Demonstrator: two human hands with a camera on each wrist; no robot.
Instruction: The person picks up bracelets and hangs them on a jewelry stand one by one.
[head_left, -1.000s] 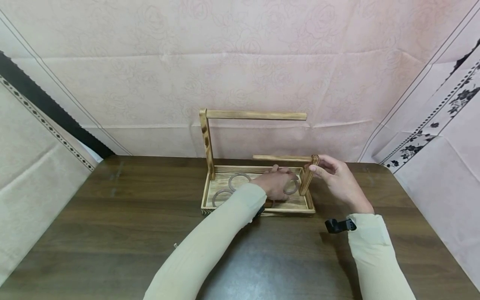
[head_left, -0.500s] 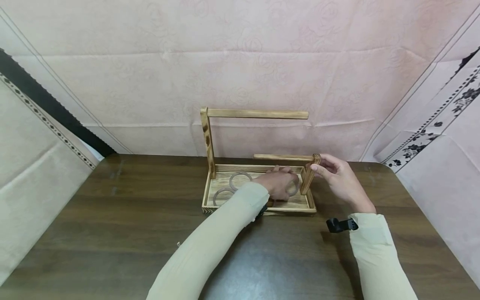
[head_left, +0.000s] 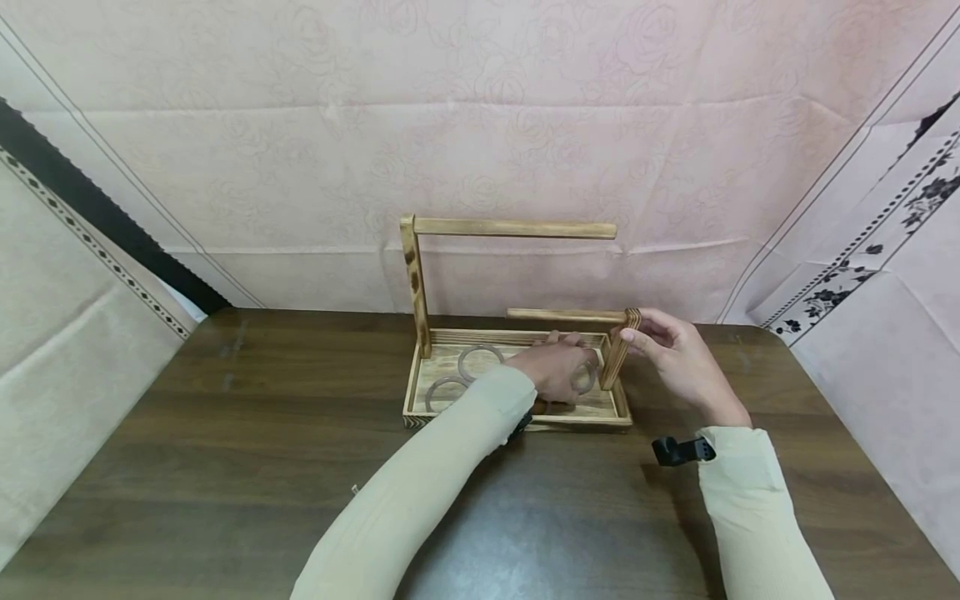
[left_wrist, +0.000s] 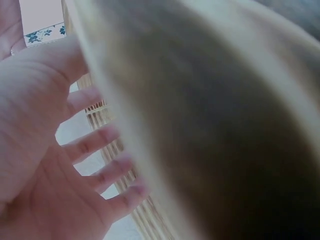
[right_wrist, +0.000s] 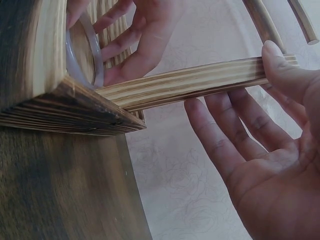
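A shallow wooden tray with two upright posts stands on the table. My right hand holds the short post near its top, thumb on one side and fingers on the other, as the right wrist view shows. My left hand reaches down into the tray, fingers spread; its fingertips are partly hidden. Beside it is a translucent bangle-like ring, which I cannot tell to be held. Two similar rings lie in the tray's left part: a rear ring and a front ring.
A tall post at the tray's left carries a long bar pointing right. From the short post a lower bar points left. Behind the brown table hangs a pale patterned cloth.
Both hands have stayed almost in place. The view has shifted very slightly; the tray and rings look the same.
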